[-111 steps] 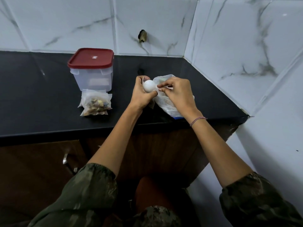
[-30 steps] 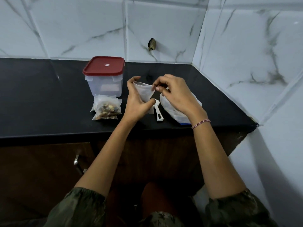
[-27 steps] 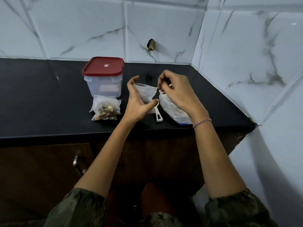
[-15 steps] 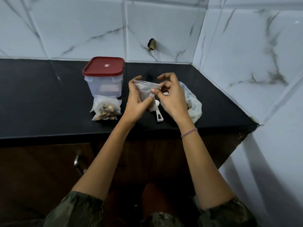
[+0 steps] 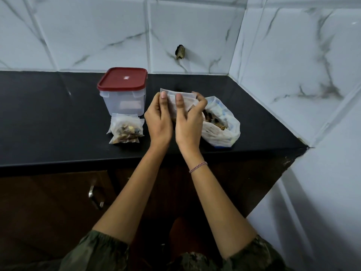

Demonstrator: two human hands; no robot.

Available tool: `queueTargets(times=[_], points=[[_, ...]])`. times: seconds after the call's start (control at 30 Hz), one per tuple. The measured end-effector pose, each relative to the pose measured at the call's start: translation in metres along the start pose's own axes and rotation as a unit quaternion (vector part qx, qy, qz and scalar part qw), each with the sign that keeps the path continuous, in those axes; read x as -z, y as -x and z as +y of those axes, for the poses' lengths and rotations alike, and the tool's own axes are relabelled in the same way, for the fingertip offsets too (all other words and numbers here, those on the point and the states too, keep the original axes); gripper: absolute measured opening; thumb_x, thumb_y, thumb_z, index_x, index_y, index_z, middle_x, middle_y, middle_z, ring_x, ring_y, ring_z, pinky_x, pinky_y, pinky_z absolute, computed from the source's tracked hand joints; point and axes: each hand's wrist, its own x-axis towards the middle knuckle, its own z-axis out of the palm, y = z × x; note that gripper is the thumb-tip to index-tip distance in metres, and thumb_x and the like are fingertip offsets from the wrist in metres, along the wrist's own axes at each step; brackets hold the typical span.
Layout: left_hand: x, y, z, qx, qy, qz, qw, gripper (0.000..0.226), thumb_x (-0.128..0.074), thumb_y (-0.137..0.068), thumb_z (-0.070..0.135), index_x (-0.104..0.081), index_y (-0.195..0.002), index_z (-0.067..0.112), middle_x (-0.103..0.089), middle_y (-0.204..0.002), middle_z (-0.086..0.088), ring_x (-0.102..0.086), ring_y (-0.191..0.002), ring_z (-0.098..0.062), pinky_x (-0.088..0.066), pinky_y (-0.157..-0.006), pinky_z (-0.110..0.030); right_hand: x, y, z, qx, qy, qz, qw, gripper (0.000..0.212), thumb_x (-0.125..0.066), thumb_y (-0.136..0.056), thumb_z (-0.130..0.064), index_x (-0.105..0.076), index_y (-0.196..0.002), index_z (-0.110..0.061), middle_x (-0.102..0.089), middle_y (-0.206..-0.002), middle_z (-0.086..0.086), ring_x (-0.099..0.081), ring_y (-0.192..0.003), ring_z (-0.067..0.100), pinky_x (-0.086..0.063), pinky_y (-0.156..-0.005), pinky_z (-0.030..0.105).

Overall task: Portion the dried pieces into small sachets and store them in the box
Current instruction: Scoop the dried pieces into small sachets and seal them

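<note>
Held small clear plastic sachet (image 5: 176,98) up over black counter (image 5: 48,114) with left hand (image 5: 158,119) and right hand (image 5: 188,122). Pinched top edge with thumbs and fingers of both. Beside right hand: open white plastic bag of dried brown pieces (image 5: 220,124). Left of hands: filled clear sachets (image 5: 126,131) touching clear plastic box with red lid (image 5: 123,90), lid on.

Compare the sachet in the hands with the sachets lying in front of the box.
The held sachet is up off the counter, pinched at its top edge by the left hand and right hand; the filled sachets lie untouched by the box. The lying ones bulge with brown pieces; the held one's contents are hidden. Both are small and translucent.
</note>
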Motion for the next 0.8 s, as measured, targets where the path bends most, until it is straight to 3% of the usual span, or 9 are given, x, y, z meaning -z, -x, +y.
queueTargets(times=[0.07, 0.13, 0.27, 0.33, 0.43, 0.57, 0.7, 0.8], points=[[-0.001, 0.001, 0.003, -0.004, -0.015, 0.02, 1.0, 0.035, -0.038, -0.103, 0.022, -0.044, -0.069, 0.026, -0.043, -0.062, 0.01, -0.039, -0.054, 0.002, -0.033, -0.053, -0.013, -0.001, 0.001, 0.002, 0.01, 0.005, 0.014, 1.0, 0.036, -0.051, -0.093, -0.039, -0.051, -0.105, -0.005, -0.055, -0.065, -0.01, -0.052, -0.056, 0.001, -0.041, -0.053, 0.011], [-0.001, 0.003, 0.003, 0.0, -0.031, 0.043, 0.999, 0.035, -0.038, -0.103, 0.024, -0.045, -0.069, 0.027, -0.045, -0.061, 0.01, -0.043, -0.054, 0.002, -0.034, -0.052, -0.013, -0.001, 0.0, 0.003, 0.011, -0.01, 0.027, 1.0, 0.031, -0.052, -0.094, -0.036, -0.057, -0.085, -0.007, -0.051, -0.057, -0.011, -0.05, -0.051, 0.0, -0.039, -0.051, 0.012], [0.0, 0.008, -0.003, -0.008, -0.06, 0.069, 0.996, 0.035, -0.038, -0.103, 0.027, -0.049, -0.072, 0.014, -0.043, -0.057, 0.01, -0.04, -0.05, -0.001, -0.031, -0.049, -0.015, 0.001, -0.005, 0.006, 0.022, -0.026, 0.081, 0.996, 0.043, -0.052, -0.095, -0.035, -0.053, -0.066, -0.003, -0.048, -0.051, -0.002, -0.041, -0.047, 0.007, -0.039, -0.051, 0.026], [0.0, 0.009, -0.002, -0.012, -0.066, 0.073, 0.995, 0.035, -0.039, -0.103, 0.027, -0.048, -0.072, 0.012, -0.039, -0.056, 0.01, -0.038, -0.049, -0.001, -0.028, -0.048, -0.014, 0.003, -0.007, 0.009, 0.007, -0.031, 0.114, 0.993, 0.044, -0.049, -0.096, -0.036, -0.05, -0.061, -0.008, -0.047, -0.05, -0.007, -0.041, -0.047, 0.005, -0.039, -0.053, 0.025], [0.003, 0.006, 0.0, 0.005, -0.06, 0.081, 0.995, 0.035, -0.039, -0.103, 0.028, -0.047, -0.069, 0.022, -0.041, -0.058, 0.011, -0.042, -0.052, 0.002, -0.032, -0.05, -0.014, 0.011, -0.009, 0.009, -0.049, -0.098, 0.102, 0.989, 0.036, -0.043, -0.098, -0.04, -0.055, -0.069, -0.021, -0.055, -0.061, -0.009, -0.051, -0.056, 0.003, -0.044, -0.061, 0.025], [0.007, 0.0, -0.001, 0.01, -0.047, 0.077, 0.996, 0.036, -0.039, -0.102, 0.03, -0.044, -0.067, 0.029, -0.046, -0.061, 0.011, -0.044, -0.056, 0.002, -0.035, -0.054, -0.016, 0.014, -0.009, 0.01, -0.091, -0.177, -0.053, 0.979, 0.015, -0.055, -0.092, -0.036, -0.058, -0.098, -0.023, -0.067, -0.096, 0.001, -0.066, -0.092, 0.016, -0.056, -0.083, 0.037], [0.01, -0.003, 0.0, 0.029, 0.026, 0.04, 0.998, 0.035, -0.041, -0.1, 0.036, -0.048, -0.066, 0.03, -0.049, -0.064, 0.012, -0.046, -0.063, -0.003, -0.039, -0.06, -0.024, 0.01, -0.01, 0.014, -0.11, -0.149, -0.116, 0.976, 0.039, -0.069, -0.083, -0.031, -0.054, -0.115, -0.013, -0.064, -0.107, -0.001, -0.061, -0.102, 0.012, -0.053, -0.083, 0.023], [0.014, -0.003, -0.003, 0.025, 0.055, -0.009, 0.998, 0.031, -0.044, -0.097, 0.039, -0.052, -0.07, 0.025, -0.052, -0.068, 0.002, -0.048, -0.068, -0.015, -0.041, -0.062, -0.031, 0.011, -0.011, 0.017, -0.111, -0.166, -0.126, 0.972, 0.038, -0.071, -0.082, -0.029, -0.06, -0.115, -0.014, -0.066, -0.113, 0.004, -0.062, -0.108, 0.015, -0.053, -0.092, 0.033]])
